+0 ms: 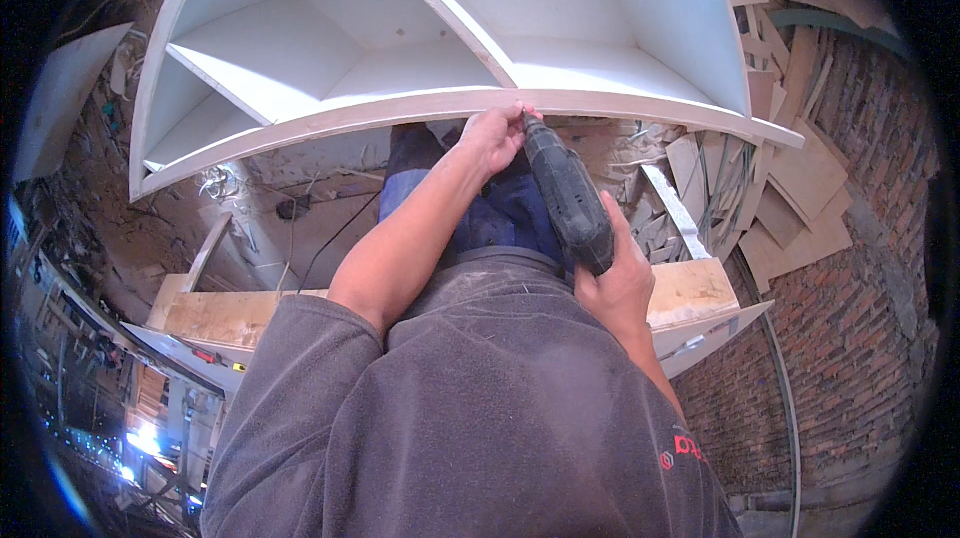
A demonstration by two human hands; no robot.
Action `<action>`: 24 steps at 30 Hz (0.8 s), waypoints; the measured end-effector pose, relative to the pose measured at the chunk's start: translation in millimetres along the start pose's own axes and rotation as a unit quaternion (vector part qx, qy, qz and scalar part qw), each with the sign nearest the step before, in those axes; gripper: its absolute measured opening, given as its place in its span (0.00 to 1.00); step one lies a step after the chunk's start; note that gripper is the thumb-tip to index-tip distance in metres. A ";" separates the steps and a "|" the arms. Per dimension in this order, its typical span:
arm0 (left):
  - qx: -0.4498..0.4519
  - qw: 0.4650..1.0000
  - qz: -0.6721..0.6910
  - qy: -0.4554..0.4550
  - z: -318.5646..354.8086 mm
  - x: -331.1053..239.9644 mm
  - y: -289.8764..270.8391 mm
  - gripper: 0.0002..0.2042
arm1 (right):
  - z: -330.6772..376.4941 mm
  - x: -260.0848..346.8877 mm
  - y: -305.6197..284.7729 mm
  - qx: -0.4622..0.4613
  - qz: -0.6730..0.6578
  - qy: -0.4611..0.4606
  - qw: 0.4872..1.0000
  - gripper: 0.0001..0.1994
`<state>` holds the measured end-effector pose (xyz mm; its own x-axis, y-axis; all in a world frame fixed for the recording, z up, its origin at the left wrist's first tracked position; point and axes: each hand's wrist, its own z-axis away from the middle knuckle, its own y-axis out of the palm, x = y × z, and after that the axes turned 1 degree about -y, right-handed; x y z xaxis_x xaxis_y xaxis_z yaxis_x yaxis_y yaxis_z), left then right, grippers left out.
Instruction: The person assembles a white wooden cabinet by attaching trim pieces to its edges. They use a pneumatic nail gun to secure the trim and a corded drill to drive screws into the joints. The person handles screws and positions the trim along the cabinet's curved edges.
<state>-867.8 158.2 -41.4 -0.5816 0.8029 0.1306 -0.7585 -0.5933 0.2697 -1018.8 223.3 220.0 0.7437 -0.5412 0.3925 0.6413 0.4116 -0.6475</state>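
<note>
My right hand (622, 283) is wrapped round the rear of a black power drill (566, 193), which points away from me. The drill's front end meets the near edge of a pale wooden strip (390, 111) along the front of a white cabinet (575, 3). Right beside that tip, my left hand (490, 138) has its fingers drawn together against the strip. Whatever those fingertips pinch, if anything, is too small and covered to make out. Where the tip touches the wood is partly hidden by the fingers.
Behind my body runs a wooden board (220, 316), with small red and yellow tools on a ledge at its left. Thin wood offcuts (800, 213) are heaped at the right by a brick surface (850, 318). A dark cable (335, 238) trails over the littered floor.
</note>
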 end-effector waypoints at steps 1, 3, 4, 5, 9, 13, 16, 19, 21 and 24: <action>-0.002 1.000 0.006 0.005 0.2 0.4 0.2 0.07 | -0.1 0.0 0.4 0.001 0.002 0.005 1.000 0.43; 0.002 1.000 0.004 -0.001 -0.3 0.3 0.3 0.07 | -0.1 -0.2 1.7 -0.003 0.004 0.001 1.000 0.44; 0.003 1.000 0.004 -0.003 -0.2 -0.4 0.1 0.07 | -0.2 -0.4 2.5 0.000 0.012 0.003 1.000 0.44; 0.000 1.000 0.007 -0.002 0.5 -1.1 0.3 0.07 | 0.2 -0.5 3.4 0.003 0.021 0.006 1.000 0.45; 0.044 0.999 0.022 -0.014 15.4 -4.3 5.2 0.09 | 1.7 -1.0 7.1 0.013 0.039 -0.005 0.999 0.47; 0.077 0.994 0.011 -0.077 48.6 6.8 19.2 0.17 | 2.0 0.2 10.5 0.006 0.049 -0.002 0.999 0.49; 0.094 0.995 -0.021 -0.019 56.6 12.0 31.0 0.19 | 2.1 3.5 11.1 0.003 0.050 -0.004 0.999 0.48; 0.111 0.993 -0.036 -0.034 47.9 4.7 29.8 0.21 | 1.7 7.3 10.0 0.014 0.053 0.010 0.998 0.47; 0.127 0.990 -0.044 -0.038 41.4 3.4 25.9 0.23 | 1.7 9.7 9.7 0.016 0.039 0.014 0.999 0.45; 0.116 0.992 -0.029 -0.031 38.3 6.5 22.3 0.29 | 2.0 11.0 10.4 0.029 0.044 0.029 0.998 0.45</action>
<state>-877.2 152.4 2.0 -0.5150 0.8412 0.1648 -0.6980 -0.5231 0.4891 -1003.6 223.1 219.0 0.7858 -0.5430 0.2961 0.5857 0.4994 -0.6384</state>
